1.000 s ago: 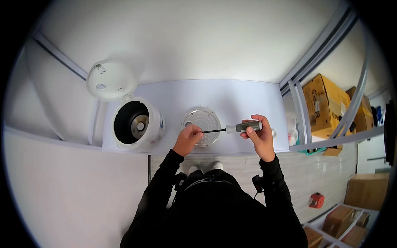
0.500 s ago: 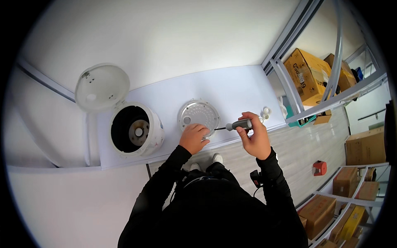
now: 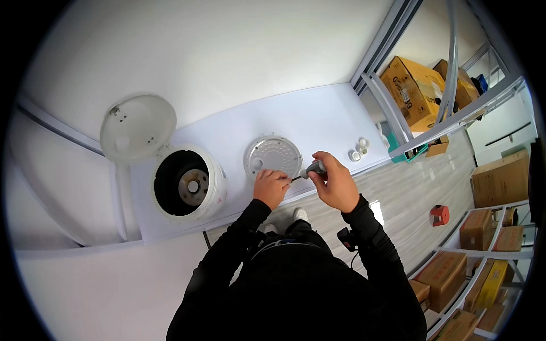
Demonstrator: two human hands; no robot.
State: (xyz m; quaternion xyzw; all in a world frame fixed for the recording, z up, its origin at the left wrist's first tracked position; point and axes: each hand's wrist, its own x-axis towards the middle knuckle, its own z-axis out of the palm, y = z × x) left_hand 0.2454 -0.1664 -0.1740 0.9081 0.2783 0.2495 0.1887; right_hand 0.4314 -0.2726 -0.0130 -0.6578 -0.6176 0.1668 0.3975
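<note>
A round metal rice cooker inner lid [image 3: 278, 152], dotted with small bumps or holes, lies on the white table. At its near edge my left hand [image 3: 271, 187] is closed on the rim with curled fingers. My right hand [image 3: 336, 184] grips the grey handle of a screwdriver [image 3: 313, 167]. The screwdriver's thin shaft points left, its tip beside my left fingertips at the lid's near-right edge. What the tip touches is too small to tell. To the left stands a white rice cooker [image 3: 215, 190], its dark inside showing a round heating plate [image 3: 193, 186].
The cooker's outer lid [image 3: 138, 129] is swung up behind it. Several small white round parts [image 3: 362, 145] sit on the table's right. Beyond are a metal frame, a yellow carton [image 3: 414, 91] and a teal basket [image 3: 418, 153]. Shelves with boxes [image 3: 446, 278] and a red stool [image 3: 439, 215] are at right.
My right hand and the screwdriver have moved left, closer to my left hand, and the handle is now more tilted. My left hand stays at the inner lid's near rim. The view has shifted slightly.
</note>
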